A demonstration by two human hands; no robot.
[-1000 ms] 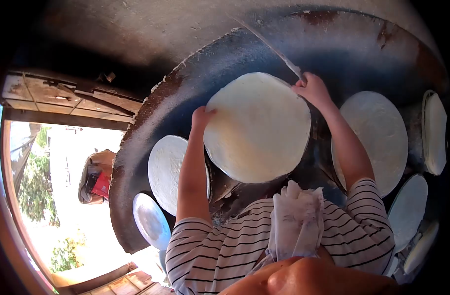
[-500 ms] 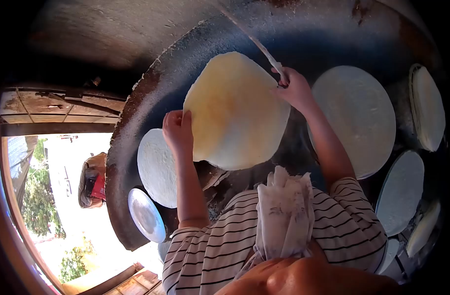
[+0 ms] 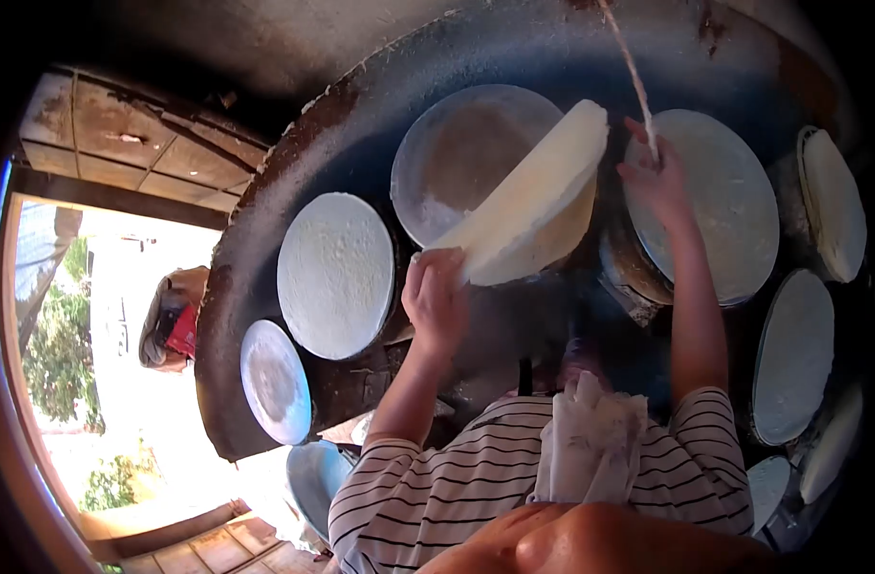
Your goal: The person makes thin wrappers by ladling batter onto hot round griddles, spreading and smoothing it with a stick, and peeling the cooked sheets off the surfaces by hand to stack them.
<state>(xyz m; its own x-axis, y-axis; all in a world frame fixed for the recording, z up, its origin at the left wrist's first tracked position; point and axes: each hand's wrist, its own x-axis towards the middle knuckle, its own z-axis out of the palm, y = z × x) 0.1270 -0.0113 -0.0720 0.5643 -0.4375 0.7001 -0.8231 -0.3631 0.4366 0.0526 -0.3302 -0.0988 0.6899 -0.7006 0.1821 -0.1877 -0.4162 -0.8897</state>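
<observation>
A large dark metal surface with a curved, rusty rim [image 3: 229, 330] is filling much of the frame, from the upper part down to the left side. At the bottom, the person is wearing a white shirt with black stripes [image 3: 466, 454].

On the right side of the centre, a large round disc with a pale covering [image 3: 729, 230] is lying partly behind the right forearm. At the upper centre, a round grey metal plate with a brown middle [image 3: 433, 143] is showing its bare face. A thin, pale yellow, flexible round sheet [image 3: 538, 206] is hanging in a bent shape in the centre, covering the right side of this plate in the view. At the left, a white-topped round disc [image 3: 337, 277] is resting, and a smaller bluish-white round plate [image 3: 276, 383] is standing tilted below it.

The left hand [image 3: 436, 298] is holding the sheet by its lower left edge, the fingers pinching it. The right hand [image 3: 659, 187] is staying apart from the sheet; some of its fingers are closing on the lower end of a thin, pale, long stick [image 3: 634, 72], while others are reaching out towards the left.
</observation>
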